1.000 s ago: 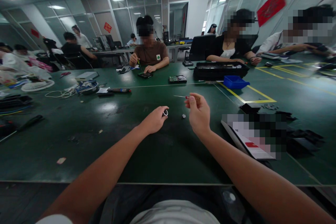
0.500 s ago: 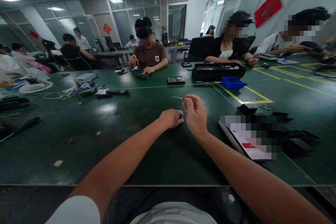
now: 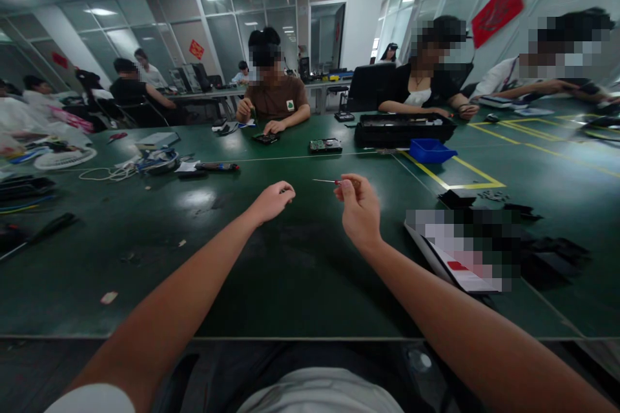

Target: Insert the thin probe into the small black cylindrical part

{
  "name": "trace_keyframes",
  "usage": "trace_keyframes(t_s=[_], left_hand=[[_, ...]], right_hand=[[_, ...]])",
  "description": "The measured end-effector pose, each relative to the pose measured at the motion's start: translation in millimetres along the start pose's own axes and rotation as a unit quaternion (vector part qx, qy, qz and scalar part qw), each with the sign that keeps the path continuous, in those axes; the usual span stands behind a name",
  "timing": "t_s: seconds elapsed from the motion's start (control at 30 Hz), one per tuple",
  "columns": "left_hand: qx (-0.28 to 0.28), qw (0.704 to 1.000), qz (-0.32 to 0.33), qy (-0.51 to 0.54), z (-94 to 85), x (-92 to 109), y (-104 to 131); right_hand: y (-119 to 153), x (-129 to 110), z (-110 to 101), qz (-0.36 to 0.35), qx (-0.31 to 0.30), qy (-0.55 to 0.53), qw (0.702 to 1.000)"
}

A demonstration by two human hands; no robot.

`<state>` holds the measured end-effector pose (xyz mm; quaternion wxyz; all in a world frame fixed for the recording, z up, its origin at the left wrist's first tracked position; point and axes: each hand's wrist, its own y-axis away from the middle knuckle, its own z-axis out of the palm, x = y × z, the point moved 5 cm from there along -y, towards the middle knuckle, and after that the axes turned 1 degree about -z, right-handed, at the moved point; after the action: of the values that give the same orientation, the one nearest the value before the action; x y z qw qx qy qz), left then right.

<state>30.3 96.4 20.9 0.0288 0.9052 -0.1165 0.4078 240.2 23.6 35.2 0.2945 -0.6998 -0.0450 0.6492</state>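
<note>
Pinched in my right hand [image 3: 361, 210] is a small screwdriver [image 3: 325, 181], its thin metal shaft pointing left and a red part showing at the fingers. My left hand [image 3: 274, 201] is over the green table to the left of the screwdriver's tip, apart from it. Its fingers are curled closed, with a small dark bit showing between them that I cannot make out. Beyond both hands lies a hard drive [image 3: 325, 145] with its circuit board facing up.
A blue bin [image 3: 431, 151] stands before a long black casing [image 3: 404, 132]. Right of my arm lies a tilted white panel [image 3: 450, 258] near black parts [image 3: 557, 258]. Cables [image 3: 116, 173] and a dark-handled tool [image 3: 217, 168] lie left. Across the table, a person [image 3: 276, 90] handles a small device.
My left hand has moved left and slightly away from me, parting from my right hand. My right hand stays nearly in place, still holding the screwdriver.
</note>
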Motion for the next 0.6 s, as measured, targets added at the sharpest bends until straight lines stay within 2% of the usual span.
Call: trace_keyframes(t_s=[0.13,0.37,0.5,0.6], left_hand=[[0.05,0.988,-0.07,0.126,-49.6,-31.6,19.2],[0.176,0.956,-0.139,0.189,-128.8,-80.6,68.8],[0.276,0.923,-0.171,0.207,-169.7,-111.5,98.2],[0.378,0.876,-0.171,0.246,-197.6,-140.9,121.0]], right_hand=[[0.9,2.2,1.3,0.007,-0.011,0.002,1.0],[0.9,6.2,1.1,0.011,-0.02,0.014,1.0],[0.7,7.8,2.4,0.011,-0.011,-0.002,1.0],[0.5,9.8,3.2,0.01,-0.003,-0.013,1.0]])
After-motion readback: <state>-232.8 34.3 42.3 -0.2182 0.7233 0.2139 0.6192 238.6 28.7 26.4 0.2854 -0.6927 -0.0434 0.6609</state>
